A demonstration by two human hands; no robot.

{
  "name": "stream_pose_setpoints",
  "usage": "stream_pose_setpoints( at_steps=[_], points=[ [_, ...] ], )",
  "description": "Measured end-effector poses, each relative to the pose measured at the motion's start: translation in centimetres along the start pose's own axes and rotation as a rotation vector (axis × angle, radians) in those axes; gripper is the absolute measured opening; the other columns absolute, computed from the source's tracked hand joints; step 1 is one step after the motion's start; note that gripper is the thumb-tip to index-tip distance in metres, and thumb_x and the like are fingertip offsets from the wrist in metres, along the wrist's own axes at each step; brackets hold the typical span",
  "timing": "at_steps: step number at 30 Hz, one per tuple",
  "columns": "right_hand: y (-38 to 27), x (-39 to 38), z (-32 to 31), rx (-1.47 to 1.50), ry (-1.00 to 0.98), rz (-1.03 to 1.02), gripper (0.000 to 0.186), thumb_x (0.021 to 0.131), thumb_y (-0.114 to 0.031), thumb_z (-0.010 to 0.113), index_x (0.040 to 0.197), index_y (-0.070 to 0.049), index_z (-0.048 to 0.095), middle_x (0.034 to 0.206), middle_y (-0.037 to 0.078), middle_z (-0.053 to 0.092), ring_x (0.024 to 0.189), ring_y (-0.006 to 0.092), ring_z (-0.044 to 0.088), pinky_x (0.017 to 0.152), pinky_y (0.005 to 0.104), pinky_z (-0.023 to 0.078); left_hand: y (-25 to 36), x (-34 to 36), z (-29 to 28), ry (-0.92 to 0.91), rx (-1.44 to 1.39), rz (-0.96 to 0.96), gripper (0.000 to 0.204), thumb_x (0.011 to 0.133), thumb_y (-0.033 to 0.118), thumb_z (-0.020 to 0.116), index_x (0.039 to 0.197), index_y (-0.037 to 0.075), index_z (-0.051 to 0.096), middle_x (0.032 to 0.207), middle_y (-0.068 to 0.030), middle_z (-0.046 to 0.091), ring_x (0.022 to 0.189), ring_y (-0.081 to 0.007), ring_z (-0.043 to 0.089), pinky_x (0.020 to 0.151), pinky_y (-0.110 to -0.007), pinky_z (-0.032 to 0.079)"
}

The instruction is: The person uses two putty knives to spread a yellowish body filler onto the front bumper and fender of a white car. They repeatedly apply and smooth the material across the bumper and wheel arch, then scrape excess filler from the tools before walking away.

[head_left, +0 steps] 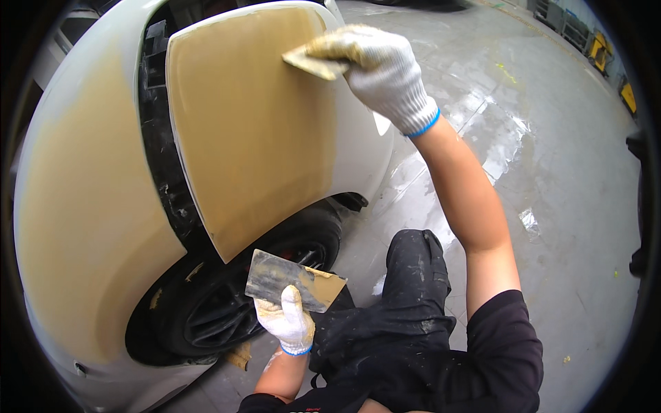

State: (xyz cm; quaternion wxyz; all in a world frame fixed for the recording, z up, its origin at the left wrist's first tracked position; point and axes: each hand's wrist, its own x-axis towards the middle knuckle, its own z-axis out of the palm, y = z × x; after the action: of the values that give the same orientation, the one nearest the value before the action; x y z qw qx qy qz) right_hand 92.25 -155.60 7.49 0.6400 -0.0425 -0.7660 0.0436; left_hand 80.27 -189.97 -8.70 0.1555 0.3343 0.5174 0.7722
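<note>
The gloved right hand was up high and bent shut, with its thumb and fingers pinching a thin, flat spreader. It gripped the back part, likely so the wide front edge was free to lie along the car. That edge was right by the curved panel, but I could not tell if the two touched.

The gloved left hand was much lower and half open. It grasped a flat plate, with the thumb pressed on top; the other fingers were mostly hidden, perhaps under it to hold it up. Tan paste sat on the plate's right end. The plate's top faced up, I think so the paste would not slide off, and it was close to the body, maybe so the right hand could get to it.

The panel, with a big tan coat on it, was left of the right hand and above the left hand. The black wheel was just left of the left hand. Past it was more of the car body, and far to the right was the gray floor.
</note>
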Motion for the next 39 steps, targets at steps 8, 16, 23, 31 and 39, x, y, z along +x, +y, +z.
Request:
stream_pose_setpoints(
  at_steps=[8, 16, 23, 31, 39],
  points=[
    [3.5, 3.1, -2.4, 0.067, 0.030, 0.191, 0.026, 0.090, 0.008, 0.069, 0.108, -0.005, 0.082, 0.100, 0.012, 0.081, 0.090, 0.0197, 0.077, 0.086, 0.0301, 0.061, -0.3, -0.7, 0.1, -0.083, -0.005, -0.009, 0.059, 0.100, 0.017, 0.072, 0.150, -0.002, 0.046, 0.134, -0.0123, 0.063, 0.119, -0.0210, 0.063, 0.105, -0.039, 0.053],
    [2.1, -2.9, -1.5, 0.013, -0.112, 0.104, 0.029, 0.088, 0.012, 0.068, 0.109, -0.004, 0.081, 0.103, 0.011, 0.081, 0.095, 0.0193, 0.077, 0.087, 0.0299, 0.060, 0.1, 0.3, 1.2, -0.023, 0.019, 0.055, 0.058, 0.102, 0.019, 0.072, 0.149, -0.002, 0.044, 0.134, -0.0126, 0.062, 0.119, -0.0203, 0.063, 0.105, -0.038, 0.052],
    [-13.4, -12.6, -5.0, 0.896, 0.038, 0.891, 0.031, 0.082, 0.015, 0.071, 0.108, 0.002, 0.080, 0.103, 0.025, 0.076, 0.099, 0.0276, 0.076, 0.092, 0.0365, 0.060, 0.2, 0.5, 4.2, 0.038, -0.002, 0.153, 0.056, 0.105, 0.019, 0.071, 0.150, 0.002, 0.043, 0.133, -0.0101, 0.061, 0.118, -0.0192, 0.063, 0.104, -0.037, 0.054],
    [-22.0, -21.9, 0.4, 1.285, -0.185, 1.536, 0.045, 0.096, -0.009, 0.073, 0.138, 0.002, 0.062, 0.119, 0.010, 0.075, 0.109, 0.0142, 0.071, 0.098, 0.0347, 0.056, 2.6, -3.5, 0.6, -0.044, -0.018, -0.011, 0.078, 0.096, 0.034, 0.083, 0.151, -0.001, 0.041, 0.126, -0.0093, 0.063, 0.116, -0.0179, 0.064, 0.101, -0.035, 0.055],
    [-24.2, -22.9, 1.9, 1.067, -0.578, 1.492, 0.027, 0.094, -0.004, 0.070, 0.120, 0.001, 0.064, 0.111, 0.003, 0.071, 0.103, 0.0087, 0.063, 0.094, 0.0297, 0.053, 3.0, -1.6, -5.9, 0.180, 0.050, 0.039, 0.053, 0.102, 0.029, 0.074, 0.141, 0.002, 0.051, 0.117, -0.0067, 0.067, 0.101, -0.0149, 0.068, 0.089, -0.031, 0.059]
  ],
)
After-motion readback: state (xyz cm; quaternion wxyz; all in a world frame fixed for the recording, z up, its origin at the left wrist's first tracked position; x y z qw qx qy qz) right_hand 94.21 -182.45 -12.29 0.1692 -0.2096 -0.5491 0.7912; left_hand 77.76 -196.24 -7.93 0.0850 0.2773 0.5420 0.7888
